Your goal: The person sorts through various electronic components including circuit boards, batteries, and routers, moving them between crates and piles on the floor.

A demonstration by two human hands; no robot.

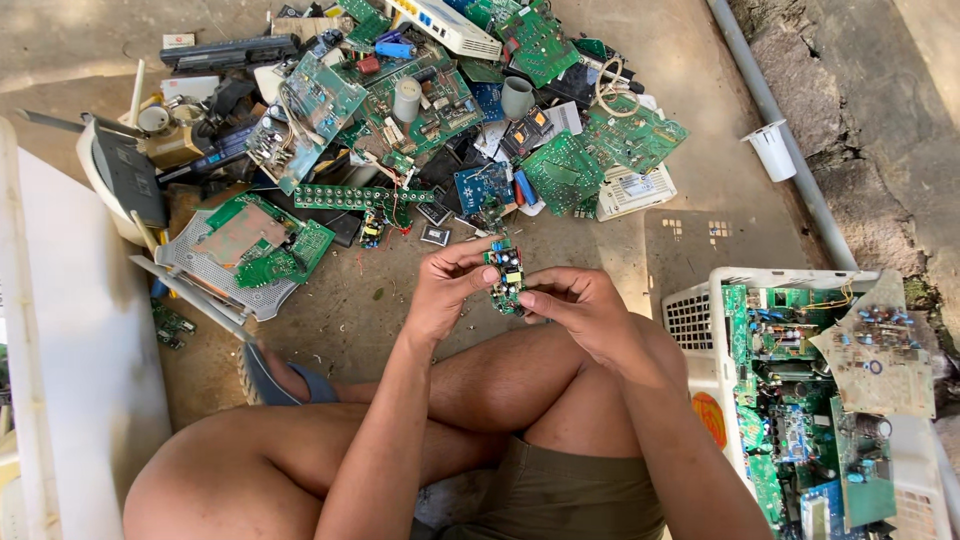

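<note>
Both hands grip one small green circuit board between them: the left hand pinches its left edge, the right hand its lower right edge. Just beyond the hands, a heap of circuit boards covers the floor. Right of the right hand stands a white basket full of boards.

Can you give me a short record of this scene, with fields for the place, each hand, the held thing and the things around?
Place: bare ground, person sitting with legs folded
Left hand: fingers grip the left side of the small circuit board
Right hand: fingers grip the board's right side
Held thing: small green board with blue and yellow parts
In front: pile of circuit boards and device casings
Right side: white basket filled with boards
Left side: white panel
Far right: grey pipe
</note>
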